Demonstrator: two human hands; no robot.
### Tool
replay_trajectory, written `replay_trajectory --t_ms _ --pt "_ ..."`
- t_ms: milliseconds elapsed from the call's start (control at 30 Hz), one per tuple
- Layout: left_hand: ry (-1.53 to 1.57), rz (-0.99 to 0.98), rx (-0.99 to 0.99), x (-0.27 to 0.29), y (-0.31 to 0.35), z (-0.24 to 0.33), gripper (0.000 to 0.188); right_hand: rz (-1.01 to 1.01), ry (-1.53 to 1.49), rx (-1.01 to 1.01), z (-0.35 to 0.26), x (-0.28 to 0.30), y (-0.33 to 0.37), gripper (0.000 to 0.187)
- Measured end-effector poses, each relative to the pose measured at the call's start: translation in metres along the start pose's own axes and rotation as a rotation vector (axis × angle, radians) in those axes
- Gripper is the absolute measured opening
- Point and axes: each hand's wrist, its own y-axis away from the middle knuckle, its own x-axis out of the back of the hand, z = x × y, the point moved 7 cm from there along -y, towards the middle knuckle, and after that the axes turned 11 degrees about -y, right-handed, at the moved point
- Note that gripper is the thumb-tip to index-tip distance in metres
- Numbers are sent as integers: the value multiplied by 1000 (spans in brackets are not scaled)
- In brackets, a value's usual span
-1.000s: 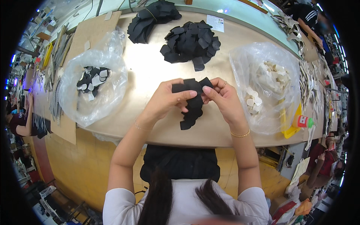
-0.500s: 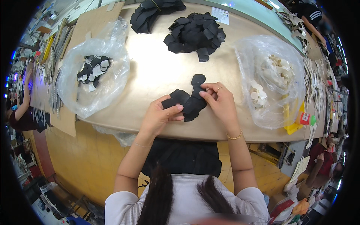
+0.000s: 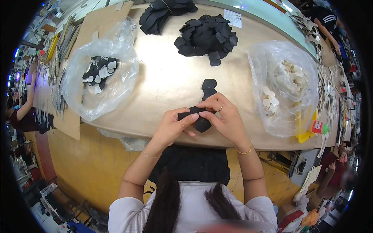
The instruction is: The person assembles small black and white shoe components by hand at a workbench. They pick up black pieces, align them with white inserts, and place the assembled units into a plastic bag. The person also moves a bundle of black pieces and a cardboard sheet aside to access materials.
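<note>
My left hand point(image 3: 173, 124) pinches a small flat black cut piece point(image 3: 183, 115) between thumb and fingers, near the front edge of the table. Close against it, my right hand point(image 3: 224, 116) has thumb and forefinger pressed together on the same piece's right end. Several more black pieces point(image 3: 209, 84) lie overlapping in a short line just beyond and under my right hand. One rounded black piece point(image 3: 202, 125) shows below my fingertips; whether it is held or lies on the table I cannot tell.
A heap of black pieces point(image 3: 208, 37) and a fanned, banded bundle point(image 3: 159, 17) lie farther back. At left, a clear plastic bag point(image 3: 74, 99) holds black and grey pieces; another clear bag point(image 3: 260, 58) at right holds cream ones. Beside it stand a yellow tray point(image 3: 305, 138) and a red bottle point(image 3: 317, 127).
My right hand has come left and down to meet my left hand at the black piece. My left hand has shifted slightly right. The view has moved a little.
</note>
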Motion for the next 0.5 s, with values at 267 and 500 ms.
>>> replay_trajectory --t_ms 267,500 --pt "277 12 -75 8 0 3 28 29 23 -34 -5 9 15 19" --pt "63 119 -135 -1 0 15 29 273 -551 -171 14 19 21 10"
